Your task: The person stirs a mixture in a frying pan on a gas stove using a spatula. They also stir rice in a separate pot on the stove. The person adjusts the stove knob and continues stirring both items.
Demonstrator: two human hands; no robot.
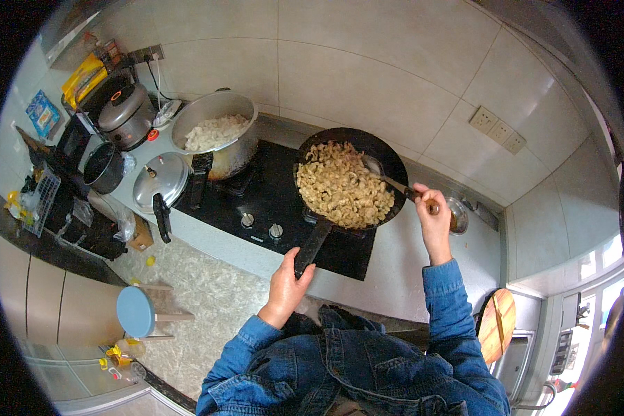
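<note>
My left hand (286,286) grips the black handle (314,247) of a dark wok (387,151), which sits on the right side of a black gas cooktop (343,256). Small pale-yellow chopped pieces of food (343,187) fill much of the wok. In my right hand (432,218) is the wooden-ended handle of a metal spatula (392,182). Its blade rests at the right part of the food, partly covered by it. Just behind my right hand, a small metal bowl (458,216) stands on the counter, partly hidden by my fingers.
Left of the wok stands a large metal pressure cooker pot (234,158) with white chunks inside. Its lid (161,182) lies beside it on the counter (229,244). Farther left are a rice cooker (127,117) and a black pot (104,166). A blue stool (135,312) stands on the floor; a round wooden board (498,325) leans at right.
</note>
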